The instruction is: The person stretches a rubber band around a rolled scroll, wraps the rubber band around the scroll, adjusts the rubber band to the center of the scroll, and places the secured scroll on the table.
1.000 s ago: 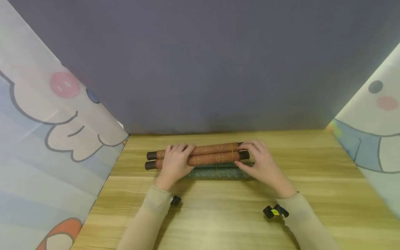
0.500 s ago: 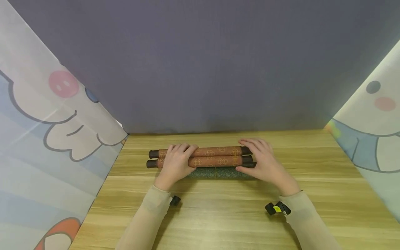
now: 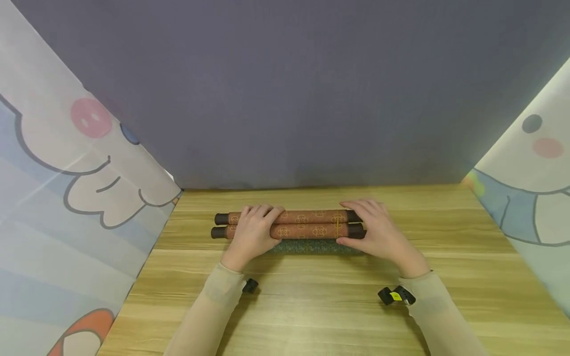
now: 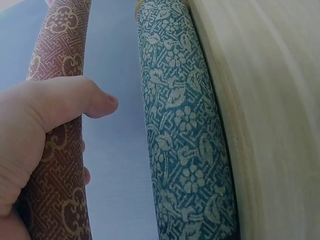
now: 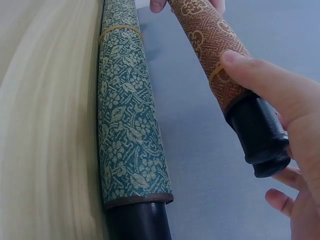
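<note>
Two reddish-brown scrolls lie side by side in the head view, a front one [image 3: 311,231] and a rear one [image 3: 307,216]. Both have gold flower patterns and dark end knobs. My left hand [image 3: 253,232] grips them left of the middle, fingers over the far side and thumb on the near side. Around their right ends my right hand [image 3: 378,232] curls, its thumb against the brown scroll [image 5: 207,35] near the yellow band in the right wrist view. A green floral scroll [image 4: 180,120] lies lower, apart from the brown one; the head view shows it partly covered.
A wood-grain table [image 3: 303,306] carries the scrolls. Behind stands a grey upright panel [image 3: 311,99]. Cartoon-printed sheets close off the left side [image 3: 89,198] and the right side [image 3: 539,198]. A black wrist camera [image 3: 392,296] sits on the right sleeve.
The brown scrolls have levelled, their right ends coming down, and shifted slightly right. My right hand has moved further round their ends. More of the green below is now covered.
</note>
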Demonstrator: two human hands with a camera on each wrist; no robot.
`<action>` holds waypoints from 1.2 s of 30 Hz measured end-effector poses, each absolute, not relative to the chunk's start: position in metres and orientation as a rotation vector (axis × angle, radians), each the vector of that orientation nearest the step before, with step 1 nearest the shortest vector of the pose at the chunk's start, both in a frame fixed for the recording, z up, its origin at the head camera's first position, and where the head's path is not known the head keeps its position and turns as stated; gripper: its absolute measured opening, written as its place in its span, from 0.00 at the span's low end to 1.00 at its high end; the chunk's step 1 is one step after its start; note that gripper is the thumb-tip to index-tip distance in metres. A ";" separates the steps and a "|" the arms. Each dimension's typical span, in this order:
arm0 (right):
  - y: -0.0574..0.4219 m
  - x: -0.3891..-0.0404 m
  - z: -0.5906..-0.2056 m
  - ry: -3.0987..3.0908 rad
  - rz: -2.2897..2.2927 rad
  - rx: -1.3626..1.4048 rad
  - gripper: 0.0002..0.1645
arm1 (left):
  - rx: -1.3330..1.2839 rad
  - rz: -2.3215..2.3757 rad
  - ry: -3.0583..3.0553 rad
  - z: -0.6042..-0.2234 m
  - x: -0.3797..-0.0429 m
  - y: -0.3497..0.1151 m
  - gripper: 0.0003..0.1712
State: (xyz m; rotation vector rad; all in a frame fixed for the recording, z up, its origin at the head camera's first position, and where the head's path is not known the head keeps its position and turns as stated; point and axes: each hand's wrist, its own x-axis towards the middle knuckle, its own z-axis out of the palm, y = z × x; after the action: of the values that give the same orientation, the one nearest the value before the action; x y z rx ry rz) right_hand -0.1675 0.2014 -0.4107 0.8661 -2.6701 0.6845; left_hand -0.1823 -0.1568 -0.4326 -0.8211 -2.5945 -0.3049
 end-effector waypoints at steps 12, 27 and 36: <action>0.202 -0.168 -0.414 -2.663 0.699 0.903 0.52 | -0.840 -0.313 -2.574 -0.436 -0.182 -0.154 0.51; 0.204 -0.169 -0.415 -2.634 0.767 0.937 0.51 | -0.889 -0.325 -2.504 -0.437 -0.181 -0.151 0.51; 0.206 -0.171 -0.417 -2.610 0.788 0.969 0.51 | -0.899 -0.318 -2.471 -0.437 -0.181 -0.148 0.50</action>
State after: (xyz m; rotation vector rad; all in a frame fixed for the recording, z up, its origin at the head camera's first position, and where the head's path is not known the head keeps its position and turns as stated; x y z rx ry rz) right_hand -0.1707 0.2061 -0.4172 0.9685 -2.6104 0.7882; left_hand -0.1812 -0.1477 -0.4369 -0.8994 -2.4707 -0.3177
